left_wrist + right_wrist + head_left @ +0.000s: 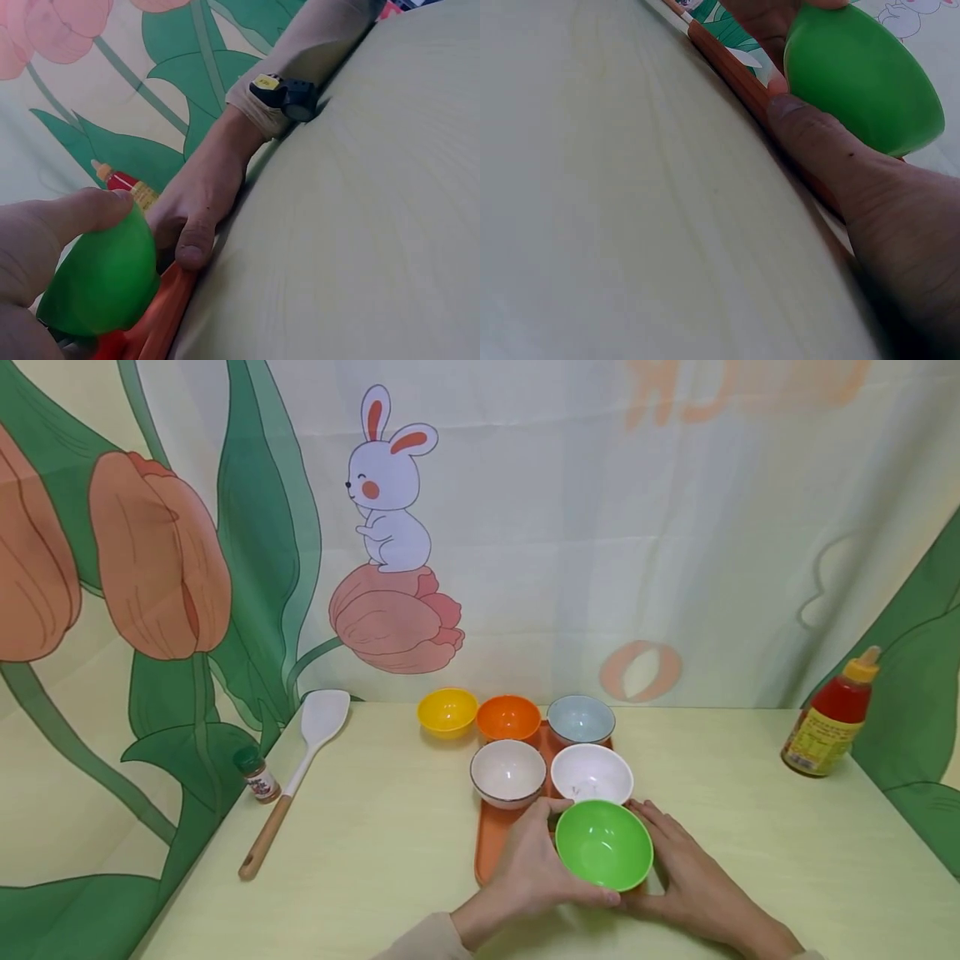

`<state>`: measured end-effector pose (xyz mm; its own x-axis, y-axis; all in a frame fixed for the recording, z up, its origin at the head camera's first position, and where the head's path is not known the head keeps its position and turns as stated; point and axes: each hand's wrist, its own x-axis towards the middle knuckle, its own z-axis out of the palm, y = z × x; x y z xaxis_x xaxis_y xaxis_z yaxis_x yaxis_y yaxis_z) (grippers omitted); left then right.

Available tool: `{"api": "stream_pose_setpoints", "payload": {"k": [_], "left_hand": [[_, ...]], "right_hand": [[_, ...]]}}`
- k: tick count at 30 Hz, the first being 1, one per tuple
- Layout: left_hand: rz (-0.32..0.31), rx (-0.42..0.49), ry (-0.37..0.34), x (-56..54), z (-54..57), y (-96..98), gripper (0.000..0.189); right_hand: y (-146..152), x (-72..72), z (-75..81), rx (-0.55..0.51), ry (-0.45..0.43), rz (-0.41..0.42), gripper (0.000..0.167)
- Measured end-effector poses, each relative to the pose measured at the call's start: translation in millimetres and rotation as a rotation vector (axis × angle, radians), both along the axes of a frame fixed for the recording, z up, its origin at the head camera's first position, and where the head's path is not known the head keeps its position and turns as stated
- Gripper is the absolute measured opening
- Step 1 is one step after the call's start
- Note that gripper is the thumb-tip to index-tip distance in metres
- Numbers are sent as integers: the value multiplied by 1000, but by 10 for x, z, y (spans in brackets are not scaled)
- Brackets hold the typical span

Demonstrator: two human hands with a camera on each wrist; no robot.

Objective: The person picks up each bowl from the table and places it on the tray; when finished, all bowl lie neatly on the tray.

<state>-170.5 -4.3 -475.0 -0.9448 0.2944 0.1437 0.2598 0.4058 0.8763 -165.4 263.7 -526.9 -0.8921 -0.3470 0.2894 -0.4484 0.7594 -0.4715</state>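
Observation:
My left hand (534, 860) holds a green bowl (604, 845) by its rim, thumb at the near side and fingers at the far left. The bowl is over the front right part of an orange tray (491, 839), tilted in the left wrist view. At the tray's near right corner is my right hand (693, 881), its thumb (193, 246) on the tray's near edge and its fingers along the right side. Behind the green bowl sit a white bowl (592, 772) and a cream bowl (508, 772), then an orange bowl (508, 718) and a light blue bowl (581, 720).
A yellow bowl (447, 712) stands left of the orange one. Farther left lie a spatula (300, 777) with a wooden handle and a small green-capped spice jar (257, 774). A red sauce bottle (830, 714) stands at the right. A printed curtain (540, 527) hangs behind the table.

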Motion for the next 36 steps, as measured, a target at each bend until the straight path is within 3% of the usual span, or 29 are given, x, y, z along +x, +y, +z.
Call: {"api": "stream_pose_setpoints", "payload": {"k": [12, 22, 30, 36], "left_hand": [[-16, -8, 24, -15, -78, 42, 103], [-30, -66, 10, 1, -132, 66, 109], [-66, -74, -23, 31, -75, 56, 128], [-46, -33, 21, 15, 81, 5, 131]], "right_hand": [[6, -12, 7, -12, 5, 12, 124], [13, 6, 5, 12, -6, 9, 128], [1, 11, 10, 16, -17, 8, 129], [-4, 10, 1, 13, 0, -1, 129]]}}
